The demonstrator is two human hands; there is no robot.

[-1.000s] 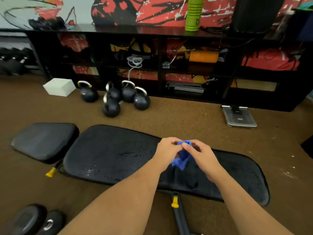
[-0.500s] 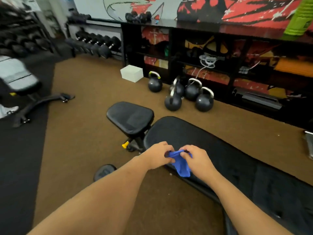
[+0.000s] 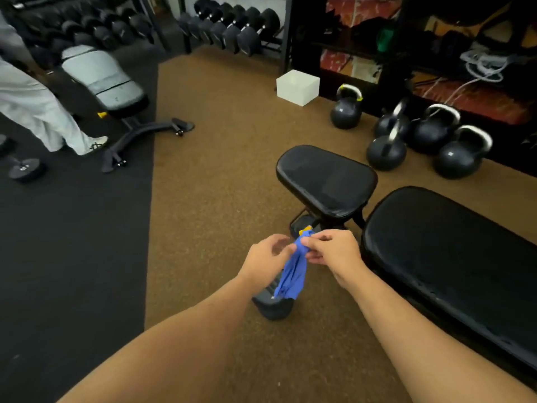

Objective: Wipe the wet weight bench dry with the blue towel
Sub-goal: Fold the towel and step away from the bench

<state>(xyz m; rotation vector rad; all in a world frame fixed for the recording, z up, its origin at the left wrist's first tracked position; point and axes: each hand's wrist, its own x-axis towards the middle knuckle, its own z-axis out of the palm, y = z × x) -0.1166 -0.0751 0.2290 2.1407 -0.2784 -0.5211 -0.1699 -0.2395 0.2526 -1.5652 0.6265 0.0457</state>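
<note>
A small blue towel (image 3: 292,271) hangs bunched between my hands, over the brown floor just left of the bench. My right hand (image 3: 332,248) pinches its top edge. My left hand (image 3: 268,257) touches the same top corner with its fingertips. The black weight bench lies to the right: its small seat pad (image 3: 325,181) sits beyond my hands and its long back pad (image 3: 453,257) runs off to the lower right, shiny with a few wet spots. A yellow adjustment knob shows just behind the towel.
Several black kettlebells (image 3: 418,138) and a white box (image 3: 297,87) stand by a dark shelf unit at the back right. A dumbbell rack (image 3: 229,27) lines the far wall. On the black mat at left stand a grey bench (image 3: 107,80) and a person's legs (image 3: 37,112).
My view has swung left and my hands have moved with the towel from above the back pad to beside the seat end. The towel now hangs longer.
</note>
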